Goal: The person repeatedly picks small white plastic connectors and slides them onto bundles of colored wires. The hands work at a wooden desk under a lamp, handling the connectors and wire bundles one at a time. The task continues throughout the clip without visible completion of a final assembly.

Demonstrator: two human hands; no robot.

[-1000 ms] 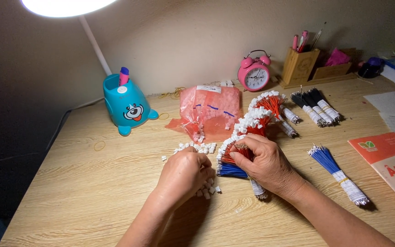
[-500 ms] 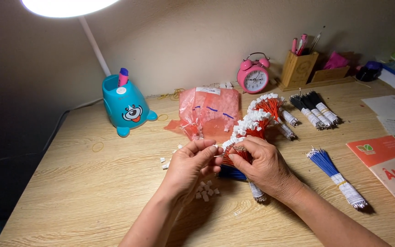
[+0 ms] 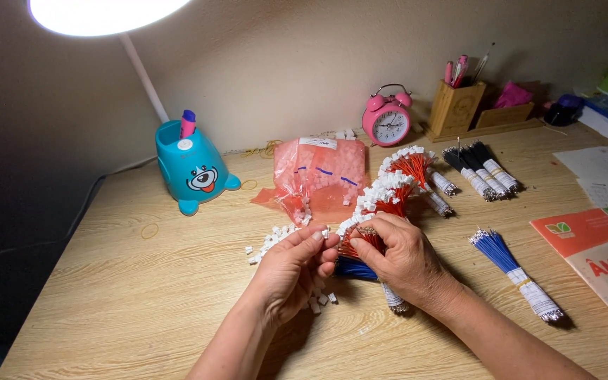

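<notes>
My left hand [image 3: 293, 266] is raised over the desk and pinches a small white connector [image 3: 325, 233] between thumb and fingertips. My right hand [image 3: 402, 259] grips the lower end of a bundle of red wires [image 3: 388, 193] whose tips carry white connectors. Both hands meet at the bundle's near end. Under the hands lies a blue wire bundle [image 3: 353, 269]. Loose white connectors [image 3: 272, 241] are scattered just left of my left hand.
A pink plastic bag of white connectors [image 3: 318, 176] lies behind the hands. A blue wire bundle [image 3: 511, 271] and black wire bundles [image 3: 483, 172] lie right. A teal pen holder [image 3: 191, 165], pink alarm clock [image 3: 386, 121], wooden organiser [image 3: 459, 105] and orange booklet [image 3: 589, 243] stand around.
My left hand lifted from the loose connectors on the desk and came up to the red bundle with one white connector. The right hand stayed on the bundle.
</notes>
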